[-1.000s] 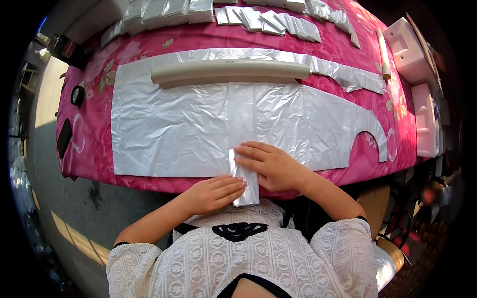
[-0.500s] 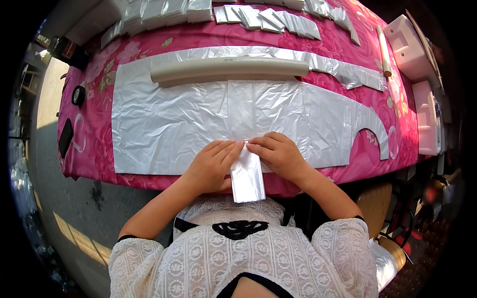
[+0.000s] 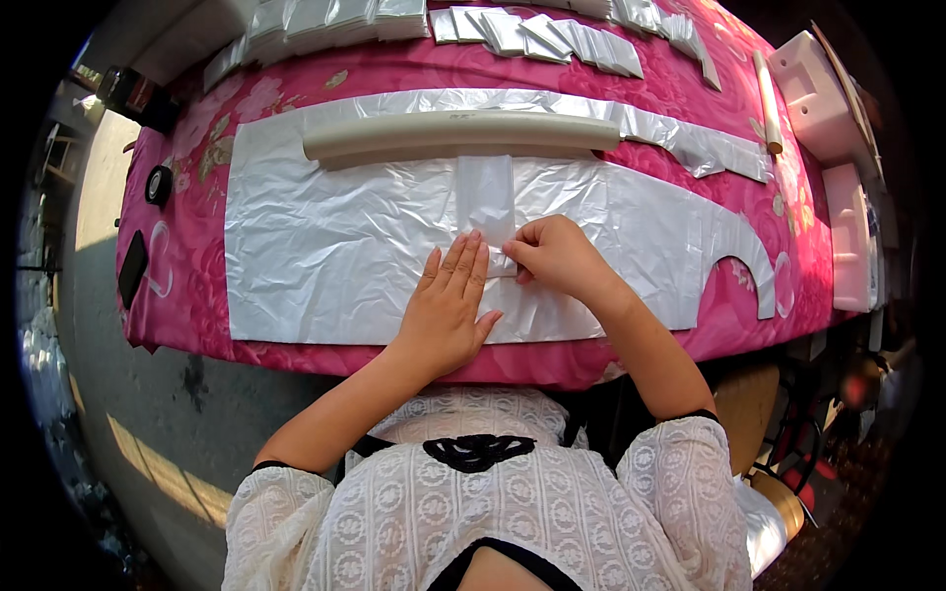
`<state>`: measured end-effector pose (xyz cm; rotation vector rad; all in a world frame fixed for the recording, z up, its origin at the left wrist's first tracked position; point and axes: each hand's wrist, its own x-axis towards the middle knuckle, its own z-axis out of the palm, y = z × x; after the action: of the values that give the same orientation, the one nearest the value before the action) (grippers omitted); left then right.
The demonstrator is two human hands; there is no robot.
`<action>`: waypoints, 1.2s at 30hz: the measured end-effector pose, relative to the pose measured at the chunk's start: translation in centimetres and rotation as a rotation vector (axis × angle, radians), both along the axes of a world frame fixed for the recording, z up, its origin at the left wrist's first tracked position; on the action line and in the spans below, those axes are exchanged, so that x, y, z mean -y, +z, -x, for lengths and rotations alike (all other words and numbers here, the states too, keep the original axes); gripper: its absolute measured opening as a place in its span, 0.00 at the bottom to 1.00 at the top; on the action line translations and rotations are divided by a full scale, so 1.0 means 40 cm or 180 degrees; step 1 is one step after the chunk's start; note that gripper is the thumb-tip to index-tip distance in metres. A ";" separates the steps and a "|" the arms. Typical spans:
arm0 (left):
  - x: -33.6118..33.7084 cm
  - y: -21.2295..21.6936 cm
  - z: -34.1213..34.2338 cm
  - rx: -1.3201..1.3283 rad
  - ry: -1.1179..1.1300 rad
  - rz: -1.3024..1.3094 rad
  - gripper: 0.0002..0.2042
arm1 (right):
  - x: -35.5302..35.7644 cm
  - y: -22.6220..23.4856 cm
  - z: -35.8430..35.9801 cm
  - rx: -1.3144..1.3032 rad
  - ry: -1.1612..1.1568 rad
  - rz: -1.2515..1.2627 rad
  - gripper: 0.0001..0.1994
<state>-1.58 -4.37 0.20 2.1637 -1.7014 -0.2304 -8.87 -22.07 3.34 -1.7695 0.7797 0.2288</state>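
A stack of flat white plastic bags (image 3: 325,256) lies spread across the table, with a handle cutout at its right end. A narrow folded strip of the same plastic (image 3: 486,192) lies on its middle, running from the pale tube toward me. My left hand (image 3: 448,300) rests flat with its fingers stretched, fingertips on the strip's near part. At the strip's right near corner, my right hand (image 3: 557,258) pinches the plastic edge between thumb and fingers. The long pale tube (image 3: 458,136) lies crosswise over the far part of the bags.
A pink flowered cloth (image 3: 384,71) covers the table. Folded white packets (image 3: 512,34) line its far side. A dark bottle (image 3: 138,98), a tape roll (image 3: 158,185) and a black phone-like slab (image 3: 131,268) sit at left. White foam boxes (image 3: 823,98) stand at right.
The folded plastic that hung toward me over the table edge now lies on the bags. My left hand has flattened out; my right hand has moved up and away from me.
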 end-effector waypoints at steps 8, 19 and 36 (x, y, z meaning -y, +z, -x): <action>0.010 -0.008 -0.009 0.0099 0.0124 0.0145 0.33 | -0.045 -0.030 0.048 0.1386 0.0639 0.3198 0.23; 0.056 0.006 -0.075 0.0731 -0.0172 0.0467 0.23 | 0.048 -0.064 0.021 0.2078 0.1695 0.2641 0.22; -0.062 0.041 -0.035 -0.0888 -0.0508 0.0492 0.21 | -0.060 -0.051 0.123 0.2113 0.1155 0.2183 0.12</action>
<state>-0.19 -1.91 1.83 1.7938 -1.6712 -0.4091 -13.79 -19.68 1.29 -2.4260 0.0305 -0.4308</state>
